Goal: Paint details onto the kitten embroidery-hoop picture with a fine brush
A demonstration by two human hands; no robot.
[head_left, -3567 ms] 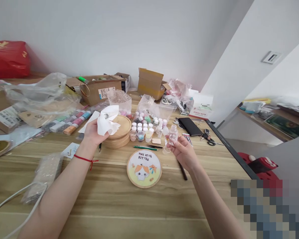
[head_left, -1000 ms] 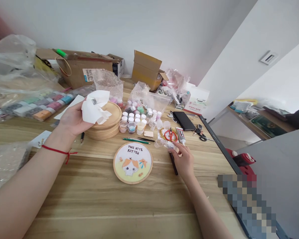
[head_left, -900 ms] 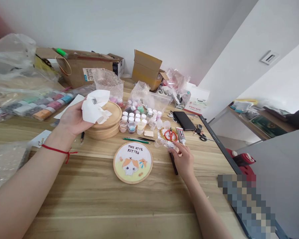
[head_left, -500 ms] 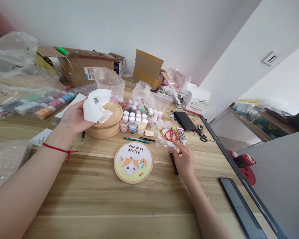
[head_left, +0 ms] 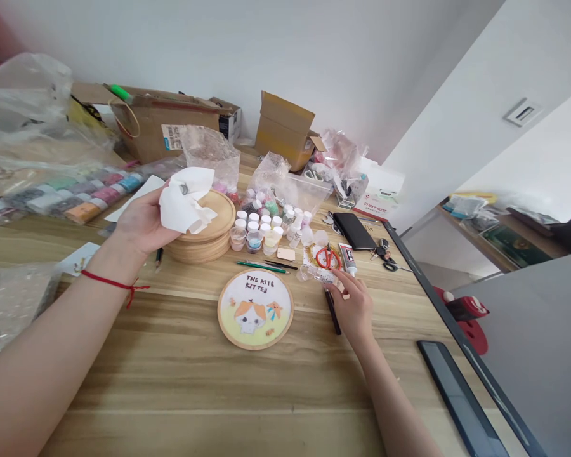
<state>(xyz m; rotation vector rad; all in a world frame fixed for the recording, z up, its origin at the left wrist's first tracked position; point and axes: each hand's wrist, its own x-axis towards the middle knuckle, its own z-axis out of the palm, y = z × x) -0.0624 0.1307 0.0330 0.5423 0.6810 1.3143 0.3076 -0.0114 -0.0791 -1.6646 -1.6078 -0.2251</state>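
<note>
My left hand [head_left: 145, 222], with a red cord at the wrist, is raised at the left and closed on a crumpled white tissue [head_left: 183, 212]. A small dark mark shows on the tissue. Behind it are stacked round wooden hoops [head_left: 219, 216]. My right hand [head_left: 354, 308] pinches a small clear bottle [head_left: 324, 275], lying low over the table beside red-handled scissors [head_left: 328, 258] and a glue tube [head_left: 347, 257]. A black pen [head_left: 332, 312] lies under this hand. Between the hands rests a round hoop picture [head_left: 255, 311] with a kitten face and lettering.
Several small white-lidded jars [head_left: 265, 221] and open cups [head_left: 254, 241] stand mid-table. Pencils [head_left: 262, 267] lie before them. Cardboard boxes [head_left: 285, 130] and plastic bags [head_left: 209, 149] line the wall. A dark phone-like slab [head_left: 461, 397] lies at the right edge.
Both hands keep nearly the same pose and hold the same things. The view has shifted only very slightly.
</note>
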